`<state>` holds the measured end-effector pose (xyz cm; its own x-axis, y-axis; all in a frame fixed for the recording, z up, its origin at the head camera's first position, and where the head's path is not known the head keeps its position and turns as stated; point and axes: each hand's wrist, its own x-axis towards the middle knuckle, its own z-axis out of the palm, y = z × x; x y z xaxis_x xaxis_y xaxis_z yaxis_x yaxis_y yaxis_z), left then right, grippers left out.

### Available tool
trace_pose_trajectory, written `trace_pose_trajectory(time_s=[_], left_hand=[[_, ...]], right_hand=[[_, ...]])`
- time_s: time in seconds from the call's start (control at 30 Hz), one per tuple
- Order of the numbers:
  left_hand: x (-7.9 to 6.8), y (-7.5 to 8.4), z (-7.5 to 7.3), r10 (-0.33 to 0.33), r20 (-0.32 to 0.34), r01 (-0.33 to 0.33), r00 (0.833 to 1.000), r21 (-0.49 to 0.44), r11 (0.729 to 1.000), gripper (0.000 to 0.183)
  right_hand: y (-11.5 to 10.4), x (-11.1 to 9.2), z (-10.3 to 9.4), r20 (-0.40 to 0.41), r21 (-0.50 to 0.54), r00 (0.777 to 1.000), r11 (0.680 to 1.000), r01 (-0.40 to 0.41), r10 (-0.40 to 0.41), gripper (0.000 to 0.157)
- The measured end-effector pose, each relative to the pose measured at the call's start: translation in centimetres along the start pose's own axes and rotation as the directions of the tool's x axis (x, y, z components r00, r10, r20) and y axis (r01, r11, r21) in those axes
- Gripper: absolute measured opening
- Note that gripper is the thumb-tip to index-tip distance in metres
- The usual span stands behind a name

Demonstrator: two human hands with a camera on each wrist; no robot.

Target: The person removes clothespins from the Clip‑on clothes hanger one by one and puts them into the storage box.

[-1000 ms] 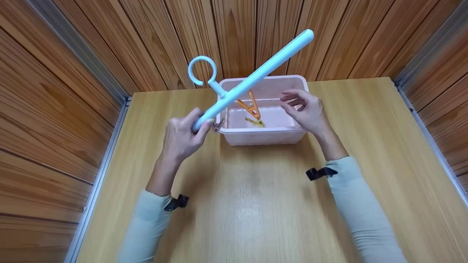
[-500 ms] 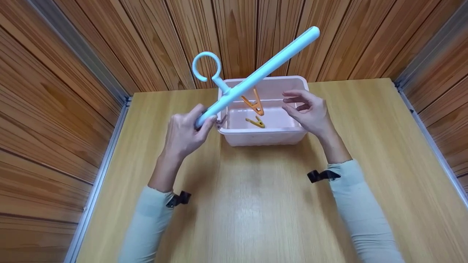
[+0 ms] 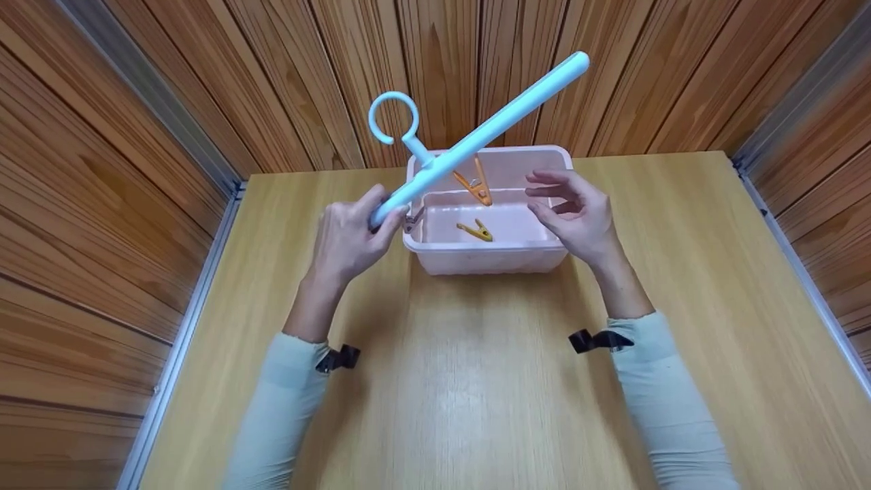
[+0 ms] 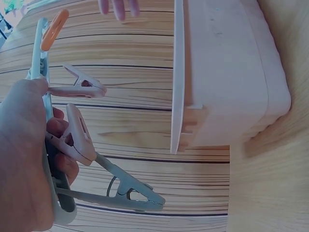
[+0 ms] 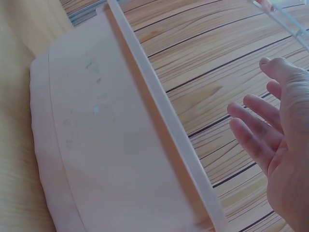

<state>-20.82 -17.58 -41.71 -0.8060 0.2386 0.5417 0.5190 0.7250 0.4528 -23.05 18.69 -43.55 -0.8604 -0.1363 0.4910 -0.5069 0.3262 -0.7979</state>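
My left hand [image 3: 350,238] grips the near end of a light blue clip hanger [image 3: 503,126], a straight bar with an open round hook. The bar is tilted, its free end rising toward the back right. Clips dangle beneath it: an orange clip [image 3: 478,190] midway and, in the left wrist view, two pinkish clips [image 4: 84,89] and a grey-green clip [image 4: 130,193] near my fingers. On the floor of the pale pink tub [image 3: 490,262] lies a yellow clip [image 3: 476,231]. Over the tub's right rim, my right hand [image 3: 575,211] has relaxed, slightly bent fingers with nothing in them.
The tub stands at the back of the wooden table [image 3: 463,381], near the plank wall [image 3: 320,82]. Plank walls with metal rails also rise along the left and right sides.
The hanger's hook end and my left hand have shifted slightly right and away. The orange clip has swung up from the yellow one. My right hand has barely moved.
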Motion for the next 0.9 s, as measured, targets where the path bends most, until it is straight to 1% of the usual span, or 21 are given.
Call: trace_pose_trajectory(time_s=[0.2, 0.4, 0.57, 0.67, 0.8, 0.9], left_hand=[[0.4, -0.3, 0.3, -0.023, 0.01, 0.023, 1.0, -0.004, 1.0, 0.03], [0.6, -0.4, 0.8, -0.033, 0.018, 0.033, 0.999, -0.002, 0.999, 0.031], [0.6, -0.1, 1.3, -0.029, 0.022, 0.029, 0.999, -0.007, 1.0, 0.03], [0.6, 0.0, 1.5, -0.013, 0.014, 0.013, 1.0, -0.015, 1.0, 0.03], [0.8, 0.2, 1.9, 0.014, 0.005, -0.014, 1.0, -0.026, 1.0, 0.029], [1.0, 0.4, 2.2, 0.02, 0.01, -0.019, 1.0, -0.033, 0.999, 0.029]], right_hand=[[-0.5, -0.3, 0.4, -0.025, 0.055, 0.999, 0.998, 0.036, -0.035, 0.048], [-1.0, -0.7, 1.3, -0.044, 0.127, 0.998, 0.99, 0.053, -0.048, 0.052], [-1.4, -0.8, 2.0, -0.033, 0.162, 0.997, 0.984, 0.074, -0.07, 0.055], [-1.5, -0.8, 2.4, -0.029, 0.179, 0.997, 0.98, 0.081, -0.077, 0.057], [-1.8, -1.0, 2.9, -0.035, 0.194, 0.997, 0.978, 0.071, -0.066, 0.061], [-2.0, -1.1, 3.2, -0.035, 0.199, 0.998, 0.979, 0.051, -0.045, 0.067]])
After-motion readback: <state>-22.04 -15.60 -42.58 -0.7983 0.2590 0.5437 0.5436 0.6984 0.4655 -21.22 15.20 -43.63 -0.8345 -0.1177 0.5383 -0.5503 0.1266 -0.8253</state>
